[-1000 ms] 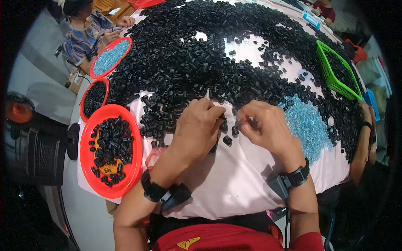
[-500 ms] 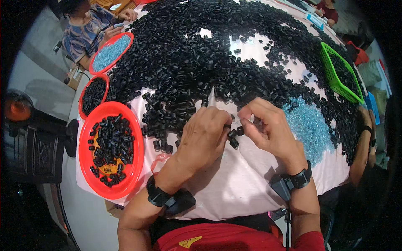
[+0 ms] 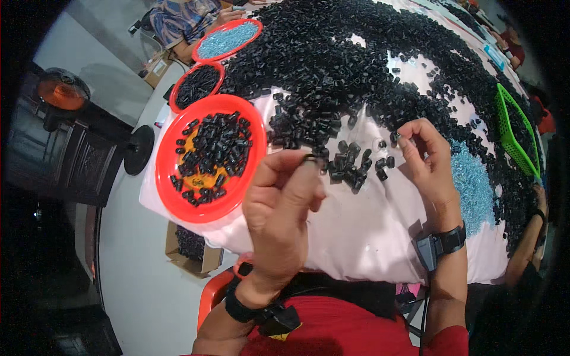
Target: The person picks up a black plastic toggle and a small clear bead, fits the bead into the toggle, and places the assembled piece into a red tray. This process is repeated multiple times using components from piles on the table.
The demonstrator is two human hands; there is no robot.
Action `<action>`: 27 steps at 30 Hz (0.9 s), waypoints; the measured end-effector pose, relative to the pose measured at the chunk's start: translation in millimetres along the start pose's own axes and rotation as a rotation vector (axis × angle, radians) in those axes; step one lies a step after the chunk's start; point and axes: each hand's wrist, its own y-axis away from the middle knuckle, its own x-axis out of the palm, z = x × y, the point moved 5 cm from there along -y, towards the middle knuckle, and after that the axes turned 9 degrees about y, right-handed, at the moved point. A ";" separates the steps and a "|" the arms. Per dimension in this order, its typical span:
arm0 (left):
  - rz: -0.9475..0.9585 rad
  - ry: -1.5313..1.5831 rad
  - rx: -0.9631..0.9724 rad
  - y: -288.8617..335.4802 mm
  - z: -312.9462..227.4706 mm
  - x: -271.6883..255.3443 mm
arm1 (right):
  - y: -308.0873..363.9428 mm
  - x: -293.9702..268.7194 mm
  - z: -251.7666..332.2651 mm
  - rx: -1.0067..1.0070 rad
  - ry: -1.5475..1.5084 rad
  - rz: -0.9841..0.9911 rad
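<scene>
My left hand is raised over the near part of the table. Its thumb and forefinger pinch a small black plastic cylinder, slightly blurred. Farther right, my right hand has thumb and forefinger closed together beside the black pile; something tiny shows at the tips, too small to name. Between the hands lies a loose cluster of black cylinders, with a few more beside it. Left of my left hand stands a red oval tray holding more of these black pieces.
A large heap of black pieces covers the far table. Clear bluish bits lie right of my right hand. Two smaller red trays, a green basket, a cardboard box and a fan stand around. Other people sit nearby.
My view has turned, shifting the table contents rightward and upward. My left hand has lifted from the pile's edge toward me with a black cylinder, and my hands have moved apart.
</scene>
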 end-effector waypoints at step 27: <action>-0.194 0.723 -0.119 -71.4 15.8 3.6 | 3.1 -4.2 8.1 -0.055 -0.054 -0.018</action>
